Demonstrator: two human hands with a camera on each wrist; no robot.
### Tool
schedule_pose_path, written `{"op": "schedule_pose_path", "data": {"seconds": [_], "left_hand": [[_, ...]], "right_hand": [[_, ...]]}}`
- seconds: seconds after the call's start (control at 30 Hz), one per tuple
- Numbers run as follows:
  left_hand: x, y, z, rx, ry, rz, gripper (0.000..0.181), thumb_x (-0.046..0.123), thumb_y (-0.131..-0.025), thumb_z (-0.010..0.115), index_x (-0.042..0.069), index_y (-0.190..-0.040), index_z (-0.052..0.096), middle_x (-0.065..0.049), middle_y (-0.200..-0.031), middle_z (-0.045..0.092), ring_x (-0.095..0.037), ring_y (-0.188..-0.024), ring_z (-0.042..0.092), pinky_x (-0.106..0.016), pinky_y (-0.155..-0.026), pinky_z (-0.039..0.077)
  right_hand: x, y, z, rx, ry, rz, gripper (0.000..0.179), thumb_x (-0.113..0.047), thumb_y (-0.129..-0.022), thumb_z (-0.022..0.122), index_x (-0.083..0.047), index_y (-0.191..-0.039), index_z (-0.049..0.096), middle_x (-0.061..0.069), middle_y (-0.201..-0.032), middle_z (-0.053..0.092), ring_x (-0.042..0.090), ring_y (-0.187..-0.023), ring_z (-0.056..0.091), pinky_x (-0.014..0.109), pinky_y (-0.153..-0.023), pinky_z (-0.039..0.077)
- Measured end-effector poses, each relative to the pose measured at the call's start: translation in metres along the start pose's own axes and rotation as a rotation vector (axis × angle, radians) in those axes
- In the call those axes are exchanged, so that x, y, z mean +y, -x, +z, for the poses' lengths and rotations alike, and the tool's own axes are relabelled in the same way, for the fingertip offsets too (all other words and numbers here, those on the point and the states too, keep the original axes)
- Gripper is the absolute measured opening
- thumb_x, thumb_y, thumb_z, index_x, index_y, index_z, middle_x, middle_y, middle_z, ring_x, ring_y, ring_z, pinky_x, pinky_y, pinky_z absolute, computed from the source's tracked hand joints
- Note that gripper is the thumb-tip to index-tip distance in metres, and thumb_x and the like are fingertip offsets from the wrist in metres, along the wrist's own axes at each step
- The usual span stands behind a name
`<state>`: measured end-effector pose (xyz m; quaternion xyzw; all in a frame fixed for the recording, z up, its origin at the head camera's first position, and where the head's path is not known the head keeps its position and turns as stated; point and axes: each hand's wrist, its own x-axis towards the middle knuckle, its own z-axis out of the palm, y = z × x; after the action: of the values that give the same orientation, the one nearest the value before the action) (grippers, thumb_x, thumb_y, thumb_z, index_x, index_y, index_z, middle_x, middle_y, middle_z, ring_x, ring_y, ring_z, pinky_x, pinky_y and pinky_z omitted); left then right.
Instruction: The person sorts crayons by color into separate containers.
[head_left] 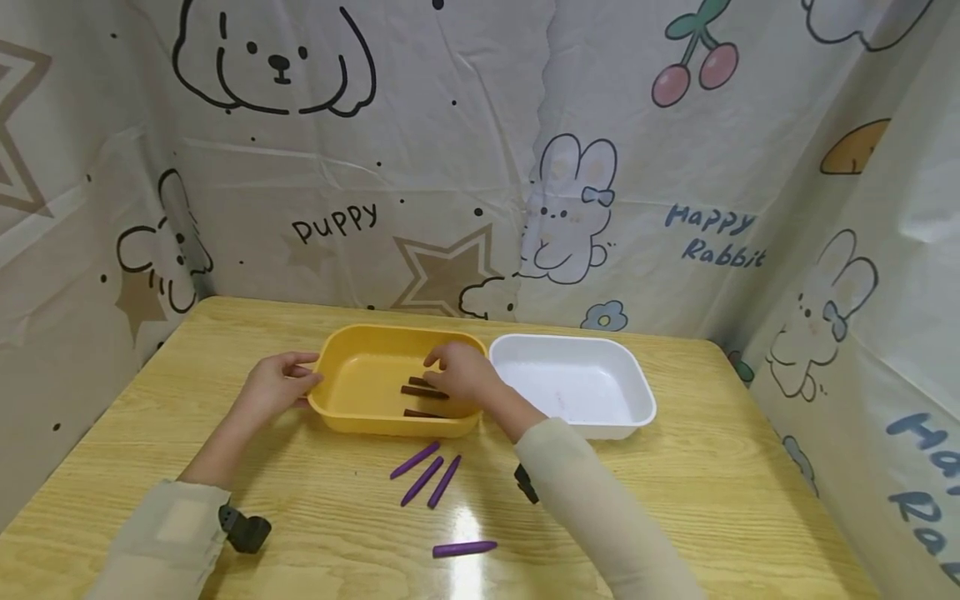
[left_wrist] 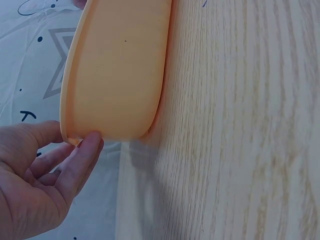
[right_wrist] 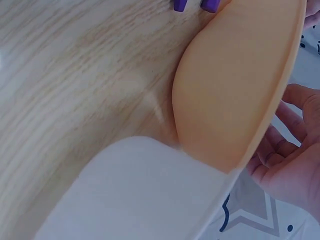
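My left hand (head_left: 272, 385) is at the left end of a yellow plastic tray (head_left: 397, 427); in the left wrist view its thumb and fingers pinch the tray's rim (left_wrist: 66, 107). Inside the tray, toward its right side, lie brown crayon-like sticks (head_left: 424, 392). My right hand (head_left: 463, 372) reaches over the tray's right end, thumb and forefinger apart, fingertips right by the sticks. In the right wrist view that hand (right_wrist: 295, 155) shows beyond the rim with loosely bent fingers, partly hidden by the tray wall.
A white plastic tray (head_left: 573, 432) stands against the right end of the yellow one. In front lie three purple crayons (head_left: 422, 481) close together and another purple crayon (head_left: 465, 549) nearer me. A printed cloth (head_left: 337, 167) hangs behind the wooden table (head_left: 315, 517).
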<state>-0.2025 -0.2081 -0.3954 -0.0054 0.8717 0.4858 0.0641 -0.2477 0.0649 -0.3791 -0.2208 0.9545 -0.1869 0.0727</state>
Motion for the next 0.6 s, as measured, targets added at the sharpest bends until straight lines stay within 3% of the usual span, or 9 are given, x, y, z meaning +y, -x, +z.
{"op": "schedule_pose_path", "data": {"seconds": [0.13, 0.6], "left_hand": [[0.001, 0.000, 0.000, 0.002, -0.008, 0.004, 0.049, 0.014, -0.094, 0.055, -0.009, -0.135, 0.041, -0.029, -0.115, 0.056, -0.016, -0.081, 0.065, -0.033, -0.072, 0.058], [0.001, 0.001, 0.001, 0.005, -0.009, 0.020, 0.049, 0.013, -0.093, 0.055, -0.010, -0.135, 0.041, -0.030, -0.114, 0.056, -0.026, -0.087, 0.066, -0.027, -0.067, 0.058]], "right_hand": [[0.002, 0.005, -0.005, 0.013, -0.022, -0.019, 0.028, -0.026, -0.091, 0.060, -0.009, -0.112, 0.067, 0.009, -0.104, 0.067, 0.021, -0.093, 0.061, 0.034, -0.078, 0.051], [0.017, 0.025, -0.023, 0.072, -0.040, -0.031, 0.029, -0.027, -0.090, 0.062, -0.009, -0.112, 0.068, 0.010, -0.104, 0.066, 0.024, -0.095, 0.061, 0.038, -0.079, 0.051]]}}
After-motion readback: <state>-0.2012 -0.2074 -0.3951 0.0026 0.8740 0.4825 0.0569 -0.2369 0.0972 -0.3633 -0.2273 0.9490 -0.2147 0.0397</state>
